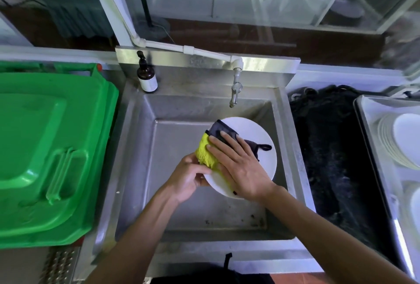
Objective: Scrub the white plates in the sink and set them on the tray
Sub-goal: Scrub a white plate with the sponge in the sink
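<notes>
Over the sink (141, 147), the left hand (189, 177) grips the rim of a white plate (256, 133) while the right hand (238, 165), fingers straight, presses a yellow-and-black cloth (208, 154) onto it.

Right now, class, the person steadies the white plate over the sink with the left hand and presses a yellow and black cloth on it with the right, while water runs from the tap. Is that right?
Not quite. The head view shows no water running from the tap. The rest holds: the left hand steadies the white plate over the sink, and the right hand presses the yellow and black cloth on it.
</notes>
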`<state>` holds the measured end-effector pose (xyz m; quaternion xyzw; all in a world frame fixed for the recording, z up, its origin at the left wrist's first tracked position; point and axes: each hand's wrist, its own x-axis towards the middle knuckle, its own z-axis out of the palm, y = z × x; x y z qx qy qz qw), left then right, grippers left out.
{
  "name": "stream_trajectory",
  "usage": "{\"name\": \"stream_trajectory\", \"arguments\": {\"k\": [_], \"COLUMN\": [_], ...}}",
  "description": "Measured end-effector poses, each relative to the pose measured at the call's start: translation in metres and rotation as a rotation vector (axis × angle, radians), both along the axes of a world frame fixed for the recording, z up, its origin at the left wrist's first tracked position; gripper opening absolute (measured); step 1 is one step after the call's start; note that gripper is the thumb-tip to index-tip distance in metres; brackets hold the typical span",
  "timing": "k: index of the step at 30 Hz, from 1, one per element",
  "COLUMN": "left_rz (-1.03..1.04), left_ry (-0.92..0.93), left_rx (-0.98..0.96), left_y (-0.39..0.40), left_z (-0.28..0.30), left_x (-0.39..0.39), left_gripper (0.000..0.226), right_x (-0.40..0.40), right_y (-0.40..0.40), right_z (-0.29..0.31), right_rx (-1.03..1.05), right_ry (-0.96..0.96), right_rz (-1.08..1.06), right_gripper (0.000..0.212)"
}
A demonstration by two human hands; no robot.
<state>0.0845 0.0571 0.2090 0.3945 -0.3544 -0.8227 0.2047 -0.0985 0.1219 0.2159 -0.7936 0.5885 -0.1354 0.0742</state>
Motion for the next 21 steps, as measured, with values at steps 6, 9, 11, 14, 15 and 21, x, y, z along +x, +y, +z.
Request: {"name": "stream_trajectory", "arguments": {"k": [6, 9, 11, 14, 15, 21], "left_rz": [0.031, 0.078, 0.147, 0.234, 0.256, 0.421], "left_ry": [-0.089, -0.137, -0.167, -0.192, -0.199, -0.225], "left_rx": [-0.107, -0.141, -0.138, -0.127, -0.126, -0.113], "left_y": [0.001, 0.008, 0.016, 0.026, 0.028, 0.041], "left_z": [0.017, 0.023, 0.027, 0.032, 0.033, 0.039], "left_x": [-0.007, -0.011, -0.016, -0.024, -0.027, -0.036], "left_gripper": [0.033, 0.03, 0.03, 0.031, 0.032, 0.041], "right_x": [-0.001, -0.005, -0.01, -0.019, -0.022, -0.043], "right_y": [-0.017, -0.027, -0.033, -0.039, -0.04, -0.04], "right_z": [0.016, 0.017, 0.016, 0.011, 0.01, -0.002], "right_rx": [-0.055, -0.084, -0.085, -0.067, -0.059, 0.005], "right_ry": [-0.086, -0.152, -0.207, -0.268, -0.282, -0.271], "right_rz": [-0.048, -0.079, -0.114, -0.203, -0.23, -0.342], "right_gripper": [0.052, 0.051, 0.05, 0.05, 0.05, 0.051]}}
